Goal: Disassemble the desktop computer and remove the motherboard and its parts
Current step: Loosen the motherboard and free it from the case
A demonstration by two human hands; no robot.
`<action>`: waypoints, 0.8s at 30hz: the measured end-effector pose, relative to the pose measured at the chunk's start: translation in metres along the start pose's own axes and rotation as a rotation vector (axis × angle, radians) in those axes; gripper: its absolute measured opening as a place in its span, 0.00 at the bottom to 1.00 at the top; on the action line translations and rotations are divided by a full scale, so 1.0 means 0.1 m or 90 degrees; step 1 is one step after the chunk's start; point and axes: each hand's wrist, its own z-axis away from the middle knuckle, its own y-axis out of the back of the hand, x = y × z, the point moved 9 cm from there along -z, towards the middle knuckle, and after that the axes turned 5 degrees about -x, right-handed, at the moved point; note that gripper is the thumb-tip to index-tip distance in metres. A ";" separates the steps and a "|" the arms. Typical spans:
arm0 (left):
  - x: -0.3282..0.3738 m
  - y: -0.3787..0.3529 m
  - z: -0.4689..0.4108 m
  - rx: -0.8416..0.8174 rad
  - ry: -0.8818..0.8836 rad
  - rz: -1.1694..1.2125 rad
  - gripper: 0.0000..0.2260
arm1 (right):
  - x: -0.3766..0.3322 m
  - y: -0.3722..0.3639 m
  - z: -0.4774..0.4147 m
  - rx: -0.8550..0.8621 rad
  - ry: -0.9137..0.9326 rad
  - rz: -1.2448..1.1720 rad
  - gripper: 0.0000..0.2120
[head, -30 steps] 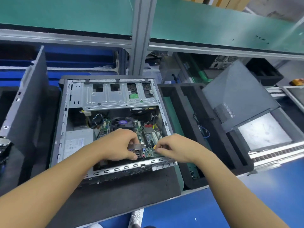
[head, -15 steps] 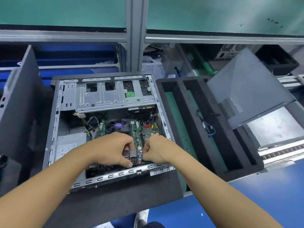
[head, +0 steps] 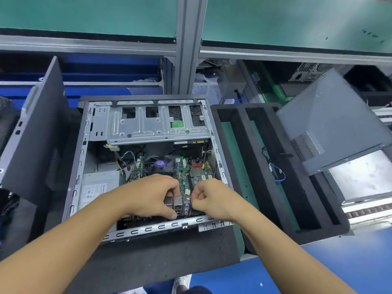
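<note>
The left hand (head: 151,196) and the right hand (head: 210,199) are bare, and both forearms (head: 70,247) are uncovered. Below them one white shoe (head: 182,283) shows beside some dark clothing (head: 198,290).

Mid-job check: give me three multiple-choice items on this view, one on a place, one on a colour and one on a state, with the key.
1. The power supply lies on which side of the motherboard?
A) left B) right C) on top of it

2. The loose cable in the foam tray is partly:
A) orange B) blue C) pink

3. The left hand:
A) hangs open in the air B) holds a screwdriver C) grips the motherboard's port block

Key: 1 A, its labelled grey box sits left of the board. 2 B, a blue loop shows in the tray's slot. 3 C, fingers and thumb curl round the ports.
</note>
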 end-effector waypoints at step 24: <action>0.03 0.31 0.07 0.073 -0.025 -0.019 0.11 | 0.02 0.33 0.39 0.076 0.165 0.344 0.11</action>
